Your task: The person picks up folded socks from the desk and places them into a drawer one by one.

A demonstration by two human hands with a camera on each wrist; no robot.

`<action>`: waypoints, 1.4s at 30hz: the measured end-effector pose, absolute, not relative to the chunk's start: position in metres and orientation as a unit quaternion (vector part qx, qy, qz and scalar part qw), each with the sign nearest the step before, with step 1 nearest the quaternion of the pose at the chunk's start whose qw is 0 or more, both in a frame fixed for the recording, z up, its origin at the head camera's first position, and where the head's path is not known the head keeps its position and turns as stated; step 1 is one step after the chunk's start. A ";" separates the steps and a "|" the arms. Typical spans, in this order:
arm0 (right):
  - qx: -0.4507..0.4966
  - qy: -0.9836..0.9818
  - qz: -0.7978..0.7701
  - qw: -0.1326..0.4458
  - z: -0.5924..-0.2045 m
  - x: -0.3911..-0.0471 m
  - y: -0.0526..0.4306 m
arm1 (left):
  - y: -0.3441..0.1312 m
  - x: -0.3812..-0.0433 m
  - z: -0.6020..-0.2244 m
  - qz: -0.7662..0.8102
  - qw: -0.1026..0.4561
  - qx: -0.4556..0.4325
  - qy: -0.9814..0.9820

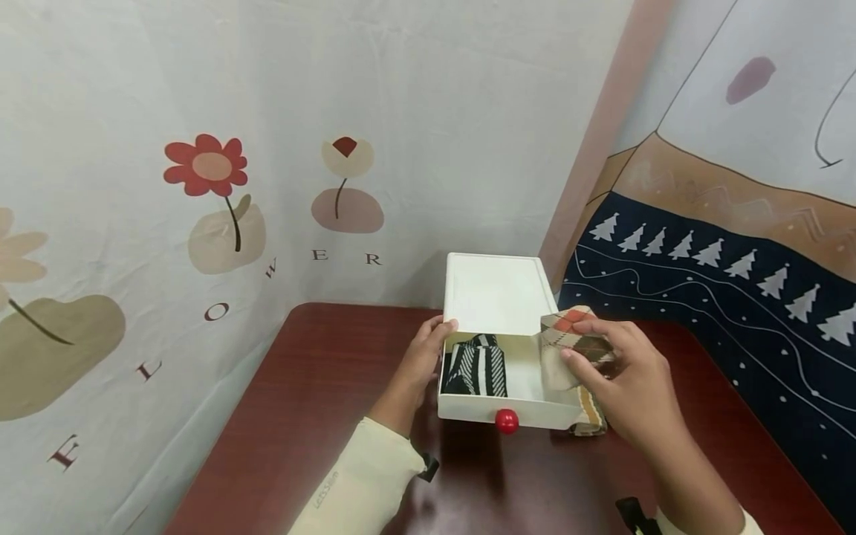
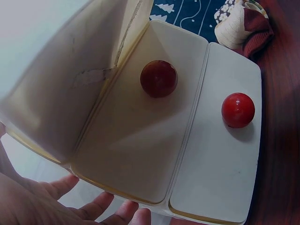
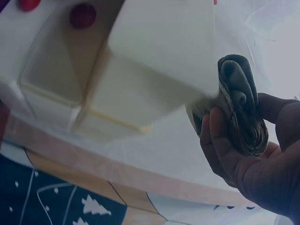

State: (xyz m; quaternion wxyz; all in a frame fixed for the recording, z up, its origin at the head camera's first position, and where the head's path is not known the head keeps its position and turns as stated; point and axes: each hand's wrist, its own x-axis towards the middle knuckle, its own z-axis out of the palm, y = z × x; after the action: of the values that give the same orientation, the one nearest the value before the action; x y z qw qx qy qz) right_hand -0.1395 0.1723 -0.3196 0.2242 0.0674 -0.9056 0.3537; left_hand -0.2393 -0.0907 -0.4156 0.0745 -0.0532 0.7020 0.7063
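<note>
Argyle bundle point(image 1: 558, 362), long axis near upright, in right hand point(image 1: 638, 379)

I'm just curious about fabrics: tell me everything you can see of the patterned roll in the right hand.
The patterned roll looks like soft fabric, perhaps a sock: beige, with brown and orange-red diamonds. Seen from the right wrist, its layers coil. The right hand pinches it between thumb and fingers, at the right side of the open drawer; whether they touch is unclear.
</note>
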 end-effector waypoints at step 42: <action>0.055 -0.969 0.231 0.070 -0.337 -0.145 0.114 | -0.090 -0.242 -0.419 0.706 0.071 -0.043 0.704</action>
State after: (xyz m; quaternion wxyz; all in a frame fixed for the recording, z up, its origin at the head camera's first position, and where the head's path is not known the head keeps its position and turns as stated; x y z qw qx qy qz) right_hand -0.1454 0.1144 -0.3366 0.0704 0.0554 -0.9688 0.2310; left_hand -0.2417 -0.0904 -0.4189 0.0707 -0.0427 0.7036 0.7057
